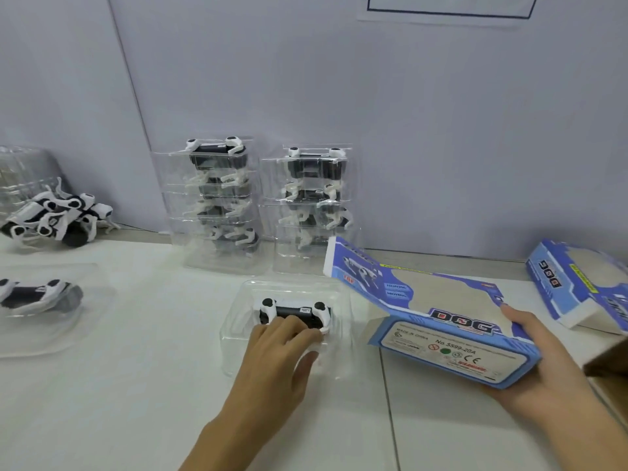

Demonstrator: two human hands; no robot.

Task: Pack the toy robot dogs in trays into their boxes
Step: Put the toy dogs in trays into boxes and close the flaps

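— Where is the dog you're packing?

— Your toy robot dog (295,312) lies in its clear tray (238,348) on the bench (136,385), and everything else sits around that tray. Your left hand (278,355) is on the tray's near side, fingers (307,360) curled over the dog and the plastic.

— And the box?

— Just right of the tray. Your right hand (537,375) holds the blue box (438,317) tilted, its open end towards the tray; the fingers wrap its near right corner, thumb on top.

— What else is around the tray?

— Behind it, two stacks of trays with dogs (217,202) (314,202) stand against the wall (373,113). Far left of it lies another tray with a dog (40,297), and beyond that a heap of loose dogs (57,215). Far right lies a second box (577,287).
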